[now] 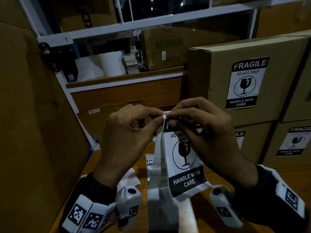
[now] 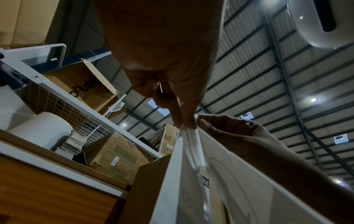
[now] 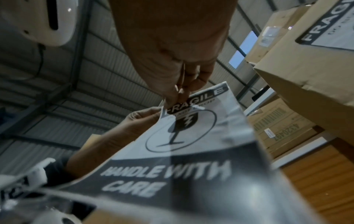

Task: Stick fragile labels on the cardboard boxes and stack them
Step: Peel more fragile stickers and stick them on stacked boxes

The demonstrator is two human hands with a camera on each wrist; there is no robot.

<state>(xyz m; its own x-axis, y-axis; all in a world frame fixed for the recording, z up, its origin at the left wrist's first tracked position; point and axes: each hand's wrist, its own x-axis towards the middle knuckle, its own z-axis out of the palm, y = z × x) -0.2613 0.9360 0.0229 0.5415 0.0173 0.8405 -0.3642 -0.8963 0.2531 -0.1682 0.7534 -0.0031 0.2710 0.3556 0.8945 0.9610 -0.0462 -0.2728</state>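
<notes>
Both hands meet at the centre of the head view, pinching the top corner of one fragile label [image 1: 183,158]. The left hand [image 1: 127,132] nips the white backing sheet [image 1: 159,148] between thumb and forefinger, its other fingers curled in. The right hand [image 1: 202,132] pinches the printed label itself at the same corner, just beside the left fingertips, so the two layers part there in a narrow split. The label hangs down toward 6 o'clock from the hands, its black "HANDLE WITH CARE" band lowest, above the wooden counter [image 1: 210,207]. In the left wrist view the plain back of the sheet [image 2: 239,189] slopes away from the pinch.

On the counter at 6 o'clock, behind the hanging sheet, lies another label [image 1: 149,163], mostly hidden, with a scrap of white paper [image 1: 129,179] at 7 o'clock.

At 2 o'clock stands a cardboard box [image 1: 218,78] already bearing a fragile label [image 1: 245,83]; it sits on top of a lower box [image 1: 252,143], with a further labelled box [image 1: 292,142] at 3 o'clock beside that. A large plain cardboard panel [image 1: 33,115] fills 9 o'clock. At 12 o'clock a shelf [image 1: 124,76] carries white paper rolls [image 1: 112,63] and a brown carton [image 1: 165,47].
</notes>
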